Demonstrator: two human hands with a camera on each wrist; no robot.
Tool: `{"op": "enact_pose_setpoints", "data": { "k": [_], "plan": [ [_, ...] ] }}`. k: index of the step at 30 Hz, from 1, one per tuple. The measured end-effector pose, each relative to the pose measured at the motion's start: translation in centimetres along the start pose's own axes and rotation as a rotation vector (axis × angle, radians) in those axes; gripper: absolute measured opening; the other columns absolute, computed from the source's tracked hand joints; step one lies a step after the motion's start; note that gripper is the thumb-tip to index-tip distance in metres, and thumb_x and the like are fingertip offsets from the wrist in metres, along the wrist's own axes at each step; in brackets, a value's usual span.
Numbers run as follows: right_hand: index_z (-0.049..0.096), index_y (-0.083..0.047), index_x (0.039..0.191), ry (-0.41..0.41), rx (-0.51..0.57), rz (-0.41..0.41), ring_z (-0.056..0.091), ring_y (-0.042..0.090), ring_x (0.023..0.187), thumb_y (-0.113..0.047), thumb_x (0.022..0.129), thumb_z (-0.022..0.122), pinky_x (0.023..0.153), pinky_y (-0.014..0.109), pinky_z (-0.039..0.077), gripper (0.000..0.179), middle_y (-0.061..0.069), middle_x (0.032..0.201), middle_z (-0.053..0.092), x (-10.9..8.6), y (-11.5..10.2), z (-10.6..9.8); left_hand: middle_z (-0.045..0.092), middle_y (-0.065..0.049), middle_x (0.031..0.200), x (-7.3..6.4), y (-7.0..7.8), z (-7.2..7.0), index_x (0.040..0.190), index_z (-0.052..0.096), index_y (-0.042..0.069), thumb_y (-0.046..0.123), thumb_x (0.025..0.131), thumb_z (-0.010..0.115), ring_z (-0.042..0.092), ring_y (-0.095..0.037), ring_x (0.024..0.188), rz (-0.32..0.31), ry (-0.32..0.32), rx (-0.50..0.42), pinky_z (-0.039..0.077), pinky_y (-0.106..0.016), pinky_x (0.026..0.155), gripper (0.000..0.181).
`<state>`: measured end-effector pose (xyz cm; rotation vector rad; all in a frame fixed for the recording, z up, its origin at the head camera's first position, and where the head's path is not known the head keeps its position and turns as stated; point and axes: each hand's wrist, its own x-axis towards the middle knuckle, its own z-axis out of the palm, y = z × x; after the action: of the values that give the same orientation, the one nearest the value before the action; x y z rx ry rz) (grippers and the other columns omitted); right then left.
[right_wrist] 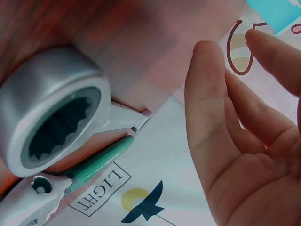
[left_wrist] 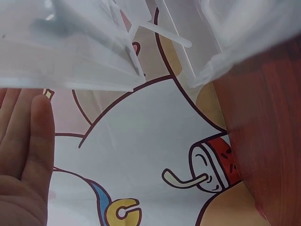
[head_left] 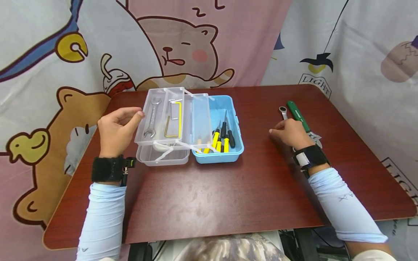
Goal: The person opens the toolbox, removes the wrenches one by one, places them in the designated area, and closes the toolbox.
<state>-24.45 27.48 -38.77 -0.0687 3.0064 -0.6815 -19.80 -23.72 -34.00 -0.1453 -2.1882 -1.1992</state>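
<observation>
My left hand is at the left edge of a raised clear plastic tray, fingers fairly straight; whether the fingertips touch it I cannot tell. An open-end wrench and several hex keys lie in that tray. My right hand hovers over the table's right side with fingers loosely bent, holding nothing. Partly beneath it lies a ratcheting wrench, whose toothed ring end looms large in the right wrist view. Beside that is an adjustable wrench with a green handle.
A light blue toolbox stands open mid-table, with several yellow-and-black screwdrivers inside. White hinge arms link the upper tray to the box, above a lower clear tray. A printed curtain hangs behind the brown table.
</observation>
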Motion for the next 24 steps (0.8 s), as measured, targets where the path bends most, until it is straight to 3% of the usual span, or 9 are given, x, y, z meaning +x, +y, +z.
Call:
{"op": "enact_pose_setpoints", "data": {
  "k": [11, 24],
  "plan": [
    [0.073, 0.005, 0.116, 0.011, -0.001, -0.004, 0.062, 0.027, 0.077, -0.033, 0.100, 0.069, 0.062, 0.038, 0.050, 0.041, 0.018, 0.095, 0.073, -0.4, 0.7, 0.7, 0.078, -0.015, 0.097, 0.0, 0.0, -0.4, 0.109, 0.079, 0.001, 0.019, 0.095, 0.076, 0.064, 0.014, 0.079, 0.088, -0.121, 0.053, 0.048, -0.007, 0.075, 0.023],
    [0.075, 0.005, 0.114, 0.021, 0.012, -0.012, 0.062, 0.027, 0.079, -0.032, 0.100, 0.068, 0.063, 0.037, 0.048, 0.039, 0.017, 0.095, 0.074, -0.7, 1.4, 1.2, 0.079, -0.013, 0.101, 0.6, 0.6, -0.4, 0.110, 0.079, 0.003, 0.020, 0.096, 0.073, 0.059, 0.018, 0.076, 0.077, -0.232, 0.167, 0.045, -0.005, 0.071, 0.023]
  ]
}}
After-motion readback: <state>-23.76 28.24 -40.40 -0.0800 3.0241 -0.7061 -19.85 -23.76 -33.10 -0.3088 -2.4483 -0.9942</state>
